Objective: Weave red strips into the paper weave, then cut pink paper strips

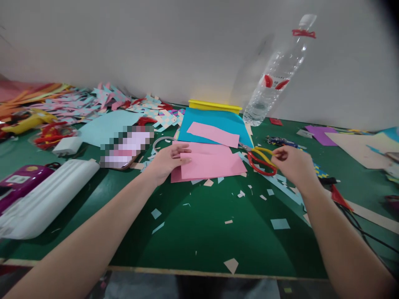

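Note:
My left hand [173, 160] pinches the left end of a pink paper sheet [213, 165], its thumb on top of the sheet. More pink paper lies beneath it. Over on the right, my right hand [291, 164] grips scissors [263, 160] with one yellow and one red handle. The scissor blades point left toward the paper, their tips near a separate pink strip [213, 133]. That strip rests on a blue sheet [202, 120] behind the hands.
A clear plastic bottle [274, 79] leans against the wall. To the left are a phone [127, 149], a white charger [67, 146], a long white case [52, 199] and a purple device [23, 182]. Paper scraps [280, 224] litter the green table [199, 241].

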{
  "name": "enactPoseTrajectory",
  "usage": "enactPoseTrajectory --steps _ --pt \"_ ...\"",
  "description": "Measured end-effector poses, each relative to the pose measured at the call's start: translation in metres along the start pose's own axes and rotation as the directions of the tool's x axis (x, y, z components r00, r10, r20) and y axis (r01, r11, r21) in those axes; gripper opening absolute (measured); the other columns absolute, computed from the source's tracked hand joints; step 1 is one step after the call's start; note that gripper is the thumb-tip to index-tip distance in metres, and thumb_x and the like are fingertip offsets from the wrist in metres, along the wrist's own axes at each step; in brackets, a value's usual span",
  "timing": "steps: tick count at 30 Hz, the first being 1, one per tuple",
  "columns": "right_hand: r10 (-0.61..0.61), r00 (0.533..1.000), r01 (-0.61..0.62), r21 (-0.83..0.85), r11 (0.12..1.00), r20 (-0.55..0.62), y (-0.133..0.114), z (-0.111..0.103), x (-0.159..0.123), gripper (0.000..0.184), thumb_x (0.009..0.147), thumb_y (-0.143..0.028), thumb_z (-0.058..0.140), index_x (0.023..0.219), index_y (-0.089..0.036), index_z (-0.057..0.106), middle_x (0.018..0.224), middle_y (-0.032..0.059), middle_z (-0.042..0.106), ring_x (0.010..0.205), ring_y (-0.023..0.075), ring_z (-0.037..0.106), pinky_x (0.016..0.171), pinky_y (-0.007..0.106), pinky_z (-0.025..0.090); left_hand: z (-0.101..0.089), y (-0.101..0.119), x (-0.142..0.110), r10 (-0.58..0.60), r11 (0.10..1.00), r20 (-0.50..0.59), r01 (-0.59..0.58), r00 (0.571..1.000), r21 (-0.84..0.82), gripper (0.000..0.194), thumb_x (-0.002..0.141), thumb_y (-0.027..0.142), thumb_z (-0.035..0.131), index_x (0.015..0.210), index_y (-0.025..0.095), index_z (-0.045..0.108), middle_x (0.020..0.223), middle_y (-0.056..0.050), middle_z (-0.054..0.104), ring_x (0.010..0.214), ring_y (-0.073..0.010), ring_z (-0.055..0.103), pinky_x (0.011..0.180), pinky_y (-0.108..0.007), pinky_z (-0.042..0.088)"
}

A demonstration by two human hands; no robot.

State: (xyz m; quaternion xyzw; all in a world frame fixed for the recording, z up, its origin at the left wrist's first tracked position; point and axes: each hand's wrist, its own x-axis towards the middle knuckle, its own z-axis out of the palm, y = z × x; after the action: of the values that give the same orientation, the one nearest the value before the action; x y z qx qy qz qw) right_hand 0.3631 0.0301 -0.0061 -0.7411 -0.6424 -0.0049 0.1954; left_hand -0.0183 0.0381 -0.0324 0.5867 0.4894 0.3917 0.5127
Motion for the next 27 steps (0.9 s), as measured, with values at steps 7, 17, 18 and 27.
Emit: enactPoseTrajectory --steps 7,17,18,27 --pt "-0.113 0.980 0.128 -0.083 0.988 0.162 -0.009 0.006 -0.007 0.056 0.075 -0.062 0.053 0.101 -0.014 0.064 0.093 0.0126 0.066 0.079 0.0264 0.062 0.066 0.037 0.047 0.004 0.011 -0.006 -0.234 0.881 0.079 0.246 0.969 -0.404 0.042 0.074 0.016 0.071 0.114 0.022 0.060 0.099 -0.006 0.066 0.081 -0.0150 0.065 0.071 -0.026 0.056" --pt "-0.187 0.973 0.195 -0.048 0.980 0.137 -0.004 0.026 -0.004 0.042 0.086 -0.047 0.044 0.105 -0.013 0.059 0.104 0.0154 0.058 0.090 0.0284 0.061 0.076 0.040 0.048 0.011 0.013 -0.008 -0.297 0.811 0.057 0.283 0.953 -0.512 0.015 0.071 0.020 0.075 0.082 0.016 0.064 0.080 -0.004 0.067 0.071 -0.0139 0.063 0.066 -0.026 0.054" --pt "-0.169 0.980 0.172 -0.018 0.985 0.105 -0.004 0.025 -0.005 0.043 0.085 -0.047 0.045 0.108 -0.013 0.057 0.109 0.0167 0.057 0.093 0.0297 0.061 0.079 0.042 0.048 0.012 0.013 -0.008 -0.305 0.807 0.049 0.285 0.951 -0.517 0.015 0.072 0.021 0.075 0.081 0.016 0.064 0.080 -0.004 0.066 0.070 -0.0140 0.063 0.064 -0.026 0.054" --pt "-0.024 0.995 0.077 0.619 0.782 -0.094 -0.027 0.010 -0.015 0.058 0.074 -0.045 0.065 0.121 -0.024 0.039 0.114 0.0106 0.059 0.099 0.0272 0.063 0.083 0.044 0.055 0.020 0.021 -0.013 -0.361 0.818 -0.053 0.289 0.931 -0.497 0.019 0.075 0.030 0.072 0.087 0.018 0.063 0.084 -0.004 0.066 0.068 -0.0146 0.062 0.058 -0.026 0.053"
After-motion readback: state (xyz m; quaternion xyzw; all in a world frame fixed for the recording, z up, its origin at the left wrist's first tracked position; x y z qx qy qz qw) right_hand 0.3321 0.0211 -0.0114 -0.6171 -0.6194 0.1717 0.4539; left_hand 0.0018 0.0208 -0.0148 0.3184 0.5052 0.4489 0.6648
